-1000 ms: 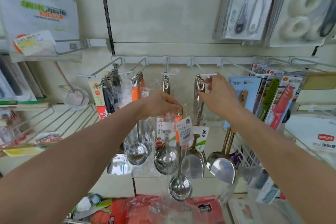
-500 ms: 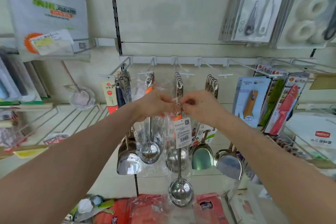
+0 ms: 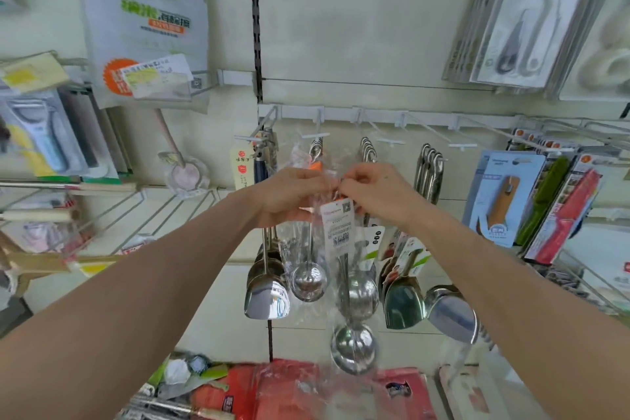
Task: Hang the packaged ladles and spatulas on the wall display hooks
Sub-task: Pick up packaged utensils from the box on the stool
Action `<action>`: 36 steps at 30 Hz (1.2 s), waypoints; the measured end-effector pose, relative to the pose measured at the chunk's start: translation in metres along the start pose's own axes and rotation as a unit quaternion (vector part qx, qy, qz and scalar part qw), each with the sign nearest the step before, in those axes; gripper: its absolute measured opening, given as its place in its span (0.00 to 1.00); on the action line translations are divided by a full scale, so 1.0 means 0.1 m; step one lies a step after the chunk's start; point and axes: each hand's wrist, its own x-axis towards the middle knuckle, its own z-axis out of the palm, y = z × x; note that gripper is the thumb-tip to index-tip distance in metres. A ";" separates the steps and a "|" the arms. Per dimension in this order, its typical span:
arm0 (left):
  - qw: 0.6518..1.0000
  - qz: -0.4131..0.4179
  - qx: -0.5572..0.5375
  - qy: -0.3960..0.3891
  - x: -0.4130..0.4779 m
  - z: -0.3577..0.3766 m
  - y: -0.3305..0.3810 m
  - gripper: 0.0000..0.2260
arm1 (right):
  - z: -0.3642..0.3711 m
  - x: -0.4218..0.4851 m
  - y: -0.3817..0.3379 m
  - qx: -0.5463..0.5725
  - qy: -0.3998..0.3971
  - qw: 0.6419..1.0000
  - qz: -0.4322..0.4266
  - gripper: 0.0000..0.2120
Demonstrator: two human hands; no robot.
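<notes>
One packaged ladle (image 3: pixel 354 348), clear wrap and white label (image 3: pixel 338 227), bowl hanging lowest, pinched at its top between left hand (image 3: pixel 293 196) and right hand (image 3: pixel 378 194), the hands close together before the wall hooks (image 3: pixel 390 142); behind it hang steel spatulas (image 3: pixel 267 298) and further ladles (image 3: pixel 308 281), with carded kitchen tools (image 3: pixel 501 201) at right

The right hand (image 3: pixel 378 194) has left the hanging spatula handles (image 3: pixel 430 167) and come across to meet the left hand (image 3: pixel 293 196) — both now pinch the top of the packaged ladle (image 3: pixel 354 348), fingertips meeting just above its white label (image 3: pixel 337 227).
</notes>
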 end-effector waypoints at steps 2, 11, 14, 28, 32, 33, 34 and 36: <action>0.999 -0.013 0.003 -0.033 -0.03 0.01 -0.05 0.10 | -0.01 0.02 -0.06 0.021 0.026 0.999 -0.010 0.08; 0.983 -0.072 0.167 0.017 -0.03 0.06 -0.41 0.11 | 0.02 0.09 -0.08 0.085 0.057 0.995 -0.010 0.04; 0.975 -0.093 0.201 -0.015 -0.06 0.01 -0.43 0.14 | 0.04 0.09 -0.07 0.070 0.054 0.996 -0.014 0.05; 0.977 0.101 0.102 0.156 -0.03 -0.06 -0.04 0.06 | 0.16 0.21 -0.01 -0.019 0.069 0.996 -0.045 0.06; 0.979 0.087 0.104 0.153 -0.04 -0.12 -0.03 0.07 | 0.19 0.26 -0.02 -0.004 0.092 0.994 -0.052 0.04; 0.978 0.087 0.100 0.160 -0.03 -0.13 -0.02 0.06 | 0.21 0.27 -0.03 0.015 0.092 0.994 -0.054 0.04; 0.977 0.089 0.095 0.170 -0.02 -0.13 0.00 0.05 | 0.23 0.28 -0.04 0.026 0.093 0.994 -0.054 0.03; 0.972 0.091 0.099 0.192 0.01 -0.13 0.03 0.05 | 0.24 0.33 -0.07 0.022 0.102 0.993 -0.047 0.03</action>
